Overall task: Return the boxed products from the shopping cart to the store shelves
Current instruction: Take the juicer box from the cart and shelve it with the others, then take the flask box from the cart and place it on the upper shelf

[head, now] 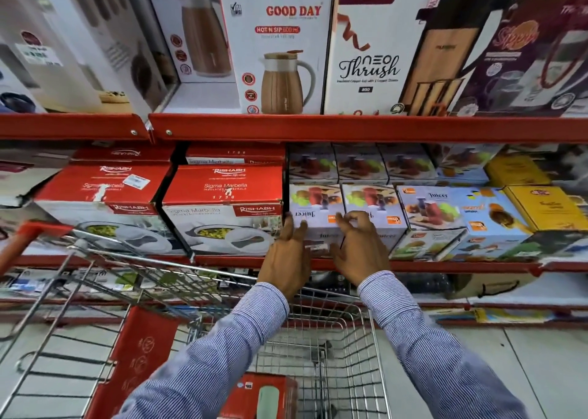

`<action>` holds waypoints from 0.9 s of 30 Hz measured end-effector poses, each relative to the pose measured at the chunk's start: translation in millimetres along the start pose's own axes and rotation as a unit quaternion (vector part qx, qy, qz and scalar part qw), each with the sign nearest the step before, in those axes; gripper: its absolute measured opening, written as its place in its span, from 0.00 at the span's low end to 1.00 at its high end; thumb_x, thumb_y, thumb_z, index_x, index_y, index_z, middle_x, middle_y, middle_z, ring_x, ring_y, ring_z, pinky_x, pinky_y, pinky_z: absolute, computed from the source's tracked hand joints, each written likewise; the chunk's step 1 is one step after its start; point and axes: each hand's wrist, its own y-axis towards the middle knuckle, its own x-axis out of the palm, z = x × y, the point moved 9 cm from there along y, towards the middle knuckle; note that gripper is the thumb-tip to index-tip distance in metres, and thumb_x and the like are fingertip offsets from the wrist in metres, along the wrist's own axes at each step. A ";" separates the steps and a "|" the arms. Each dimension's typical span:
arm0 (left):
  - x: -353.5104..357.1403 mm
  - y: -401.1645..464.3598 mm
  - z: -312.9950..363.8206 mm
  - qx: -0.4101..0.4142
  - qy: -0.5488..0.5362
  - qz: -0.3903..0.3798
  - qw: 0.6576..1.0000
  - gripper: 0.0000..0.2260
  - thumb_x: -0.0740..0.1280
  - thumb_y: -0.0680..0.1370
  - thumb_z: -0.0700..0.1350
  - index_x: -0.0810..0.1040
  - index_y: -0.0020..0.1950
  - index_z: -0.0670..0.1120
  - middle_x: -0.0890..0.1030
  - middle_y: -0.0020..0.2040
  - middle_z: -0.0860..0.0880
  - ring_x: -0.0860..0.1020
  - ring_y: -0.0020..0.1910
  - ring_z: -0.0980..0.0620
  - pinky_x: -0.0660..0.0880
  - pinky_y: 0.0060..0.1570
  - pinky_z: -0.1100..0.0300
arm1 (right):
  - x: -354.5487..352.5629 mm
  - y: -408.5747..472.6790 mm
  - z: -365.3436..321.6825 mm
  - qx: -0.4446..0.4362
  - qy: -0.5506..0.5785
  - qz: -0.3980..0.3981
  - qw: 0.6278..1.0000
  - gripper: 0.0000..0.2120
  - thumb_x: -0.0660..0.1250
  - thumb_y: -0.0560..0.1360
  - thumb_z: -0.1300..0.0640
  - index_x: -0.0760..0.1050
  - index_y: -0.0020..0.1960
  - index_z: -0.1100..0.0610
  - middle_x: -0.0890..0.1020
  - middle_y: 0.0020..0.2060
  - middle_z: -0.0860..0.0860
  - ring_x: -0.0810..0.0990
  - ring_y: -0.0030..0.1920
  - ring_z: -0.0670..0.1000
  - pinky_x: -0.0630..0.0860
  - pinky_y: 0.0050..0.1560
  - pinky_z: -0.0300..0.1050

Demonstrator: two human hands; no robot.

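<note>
A white Juicer box point(316, 207) stands on the middle shelf point(241, 261), upside down, at the left end of a row of like boxes. My left hand point(288, 253) rests flat against its left front with fingers spread. My right hand point(358, 248) touches the front where this box meets the neighbouring Juicer box point(372, 205), fingers curled at the top edge. Neither hand encloses a box. Below my arms is the wire shopping cart point(337, 332), with a red box point(261, 396) lying in its basket.
Red-and-white Rishabh casserole boxes point(222, 208) fill the shelf left of the Juicer boxes. Blue and yellow boxes point(496, 215) sit to the right. Tall flask boxes point(280, 49) stand on the upper shelf. The cart's red handle point(28, 237) is at the left.
</note>
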 end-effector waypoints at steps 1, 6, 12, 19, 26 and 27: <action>-0.3 -5.7 -1.6 0.011 -0.013 -0.005 1.000 0.25 0.60 0.77 0.38 0.65 0.75 0.44 0.58 0.80 0.38 0.83 0.54 0.33 0.81 0.55 0.43 | 2.1 -6.5 -1.3 -0.009 -0.009 0.006 1.000 0.29 0.65 0.74 0.51 0.64 0.73 0.53 0.66 0.67 0.54 0.72 0.64 0.58 0.78 0.59 0.54; -1.4 -62.6 -28.4 0.039 -0.037 -0.014 0.998 0.27 0.64 0.78 0.42 0.63 0.77 0.49 0.62 0.80 0.47 0.78 0.65 0.42 0.76 0.62 0.53 | 30.2 -63.3 0.6 -0.015 0.049 0.024 0.998 0.28 0.66 0.72 0.53 0.67 0.72 0.52 0.68 0.68 0.56 0.72 0.66 0.58 0.75 0.64 0.54; 60.0 -161.1 -142.2 -0.192 -0.070 -0.127 0.971 0.31 0.67 0.77 0.52 0.64 0.75 0.40 0.69 0.75 0.40 0.66 0.75 0.40 0.64 0.74 0.50 | 137.0 -150.9 14.1 0.131 0.148 -0.170 0.965 0.23 0.63 0.75 0.47 0.75 0.64 0.60 0.82 0.58 0.59 0.82 0.55 0.58 0.78 0.58 0.50; 128.2 -260.6 -213.2 -0.455 -0.244 -0.293 0.805 0.38 0.69 0.66 0.69 0.76 0.63 0.40 0.81 0.62 0.39 0.80 0.58 0.40 0.75 0.60 0.52 | 229.9 -236.6 -2.0 0.268 0.149 -0.408 0.860 0.22 0.56 0.80 0.50 0.75 0.63 0.65 0.81 0.60 0.60 0.80 0.60 0.59 0.73 0.57 0.41; 118.0 -263.7 -199.5 -0.457 -0.337 -0.266 0.779 0.25 0.77 0.63 0.61 0.79 0.52 0.46 0.86 0.48 0.45 0.84 0.43 0.48 0.82 0.36 0.59 | 237.1 -241.7 -19.8 0.263 0.148 -0.355 0.885 0.24 0.49 0.80 0.45 0.76 0.59 0.58 0.82 0.57 0.61 0.81 0.56 0.59 0.76 0.59 0.51; 116.3 -263.0 -200.8 -0.459 -0.347 -0.256 0.777 0.30 0.77 0.58 0.63 0.79 0.53 0.47 0.87 0.48 0.46 0.85 0.44 0.46 0.84 0.43 0.53 | 231.1 -241.5 -18.6 0.286 0.177 -0.326 0.884 0.28 0.46 0.79 0.43 0.78 0.57 0.59 0.82 0.56 0.62 0.81 0.55 0.60 0.76 0.59 0.51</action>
